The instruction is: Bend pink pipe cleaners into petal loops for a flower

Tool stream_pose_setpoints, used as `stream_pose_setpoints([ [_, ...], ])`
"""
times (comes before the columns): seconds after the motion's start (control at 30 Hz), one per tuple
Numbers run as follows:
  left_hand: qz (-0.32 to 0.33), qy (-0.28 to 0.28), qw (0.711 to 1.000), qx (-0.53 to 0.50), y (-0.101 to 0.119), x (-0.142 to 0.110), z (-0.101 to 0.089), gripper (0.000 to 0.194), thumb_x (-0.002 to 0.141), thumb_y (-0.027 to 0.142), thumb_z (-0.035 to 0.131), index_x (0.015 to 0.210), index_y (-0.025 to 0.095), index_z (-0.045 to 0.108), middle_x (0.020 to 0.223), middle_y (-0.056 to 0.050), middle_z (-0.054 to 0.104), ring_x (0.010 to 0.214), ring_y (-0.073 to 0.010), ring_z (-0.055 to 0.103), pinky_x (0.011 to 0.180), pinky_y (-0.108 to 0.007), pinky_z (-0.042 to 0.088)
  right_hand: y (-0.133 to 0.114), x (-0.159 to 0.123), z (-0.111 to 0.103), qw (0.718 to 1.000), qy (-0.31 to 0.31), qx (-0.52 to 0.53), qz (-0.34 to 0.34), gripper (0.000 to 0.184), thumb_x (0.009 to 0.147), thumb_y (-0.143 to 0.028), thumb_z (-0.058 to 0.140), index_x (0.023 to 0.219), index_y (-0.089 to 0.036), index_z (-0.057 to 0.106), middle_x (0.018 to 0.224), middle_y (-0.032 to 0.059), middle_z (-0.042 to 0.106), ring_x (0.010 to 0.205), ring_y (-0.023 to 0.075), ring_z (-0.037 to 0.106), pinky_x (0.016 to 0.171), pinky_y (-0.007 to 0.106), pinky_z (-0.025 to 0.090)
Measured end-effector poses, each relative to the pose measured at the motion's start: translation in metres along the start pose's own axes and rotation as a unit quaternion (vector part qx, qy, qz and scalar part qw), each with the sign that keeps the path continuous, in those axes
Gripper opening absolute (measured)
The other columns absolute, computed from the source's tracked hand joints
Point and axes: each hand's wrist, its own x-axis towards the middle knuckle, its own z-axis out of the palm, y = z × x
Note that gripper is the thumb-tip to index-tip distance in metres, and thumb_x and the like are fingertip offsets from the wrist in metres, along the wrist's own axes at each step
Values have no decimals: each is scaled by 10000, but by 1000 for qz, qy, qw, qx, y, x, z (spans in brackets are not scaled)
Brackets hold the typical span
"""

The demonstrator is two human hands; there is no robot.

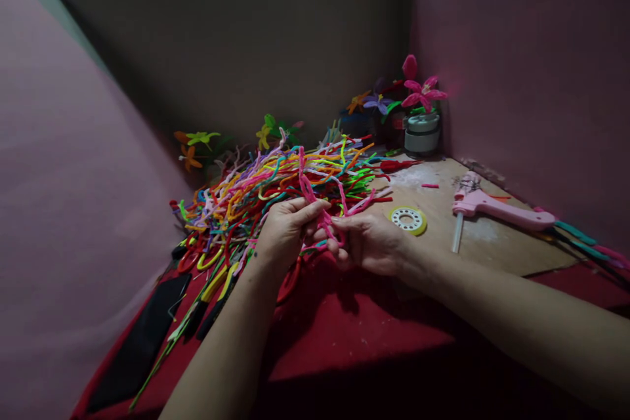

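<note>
Between my two hands is a pink pipe cleaner piece (306,185), bent into narrow loops that spread up and to the right. My left hand (290,226) pinches it between thumb and fingers at its left part. My right hand (371,239) is closed on its lower right part, thumb on top, with a loop hanging by the fingers. Right behind the hands lies a big heap of many-coloured pipe cleaners (275,174). Some strands of the piece overlap the heap, so its full outline is hard to make out.
A pink glue gun (512,209) and a yellow tape roll (408,220) lie on a board (506,259) at right. Pliers (214,289) and a black phone-like slab (142,341) lie at left. Pipe cleaner flowers (424,93) stand behind, one in a grey pot (422,134).
</note>
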Motion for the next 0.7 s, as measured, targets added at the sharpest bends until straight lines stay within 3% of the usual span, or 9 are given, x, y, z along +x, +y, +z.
stream_pose_setpoints([
  [0.23,55,37,997,-26,-3,-1,6,204,650,286,688,724,109,619,445,60,408,373,-56,419,391,-194,381,3,0,0,999,13,-37,-35,167,757,-148,467,692,-90,610,579,19,547,462,80,467,506,231,351],
  [0.37,90,46,995,-21,-5,-1,6,180,685,287,661,701,114,613,433,65,398,363,-25,359,367,-151,308,2,-1,4,995,61,-52,-51,156,750,-159,498,710,-69,619,531,-14,483,427,52,405,471,206,308],
  [0.47,56,24,998,4,-8,0,5,177,653,267,689,715,114,624,473,41,479,392,-31,416,414,-155,359,2,-1,5,990,89,-61,-86,131,738,-150,514,646,-85,583,492,-30,448,407,45,363,443,200,264],
  [0.57,-1,-3,1000,31,-10,1,3,195,626,263,708,701,100,632,545,-11,570,448,-67,511,482,-188,430,1,1,2,992,76,-49,-89,104,729,-134,506,641,-108,555,504,-24,475,416,61,393,457,214,289],
  [0.7,1,10,1000,8,-5,1,0,191,616,253,714,708,107,630,587,-24,599,461,-72,530,459,-173,411,-2,0,-2,1000,-3,22,-9,191,807,-221,429,713,-120,561,571,25,552,487,117,485,541,272,379],
])
